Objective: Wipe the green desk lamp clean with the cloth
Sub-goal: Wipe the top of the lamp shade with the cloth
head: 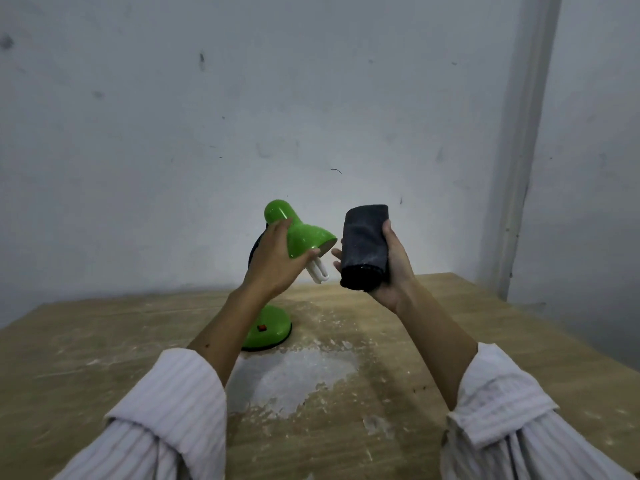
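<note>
The green desk lamp [304,233] stands on the wooden table, its round green base [273,327] bearing a small red switch. A white bulb sticks out of the tilted shade. My left hand [273,261] grips the shade from the left side, thumb under its rim. My right hand [391,268] holds a folded dark grey cloth [363,247] upright just right of the shade's opening, a small gap apart from it. The lamp's neck is hidden behind my left hand.
The wooden table [104,358] has a worn top with a large white scraped patch [298,375] in front of the lamp base. A pale wall stands close behind, with a corner and a vertical strip [526,150] at the right.
</note>
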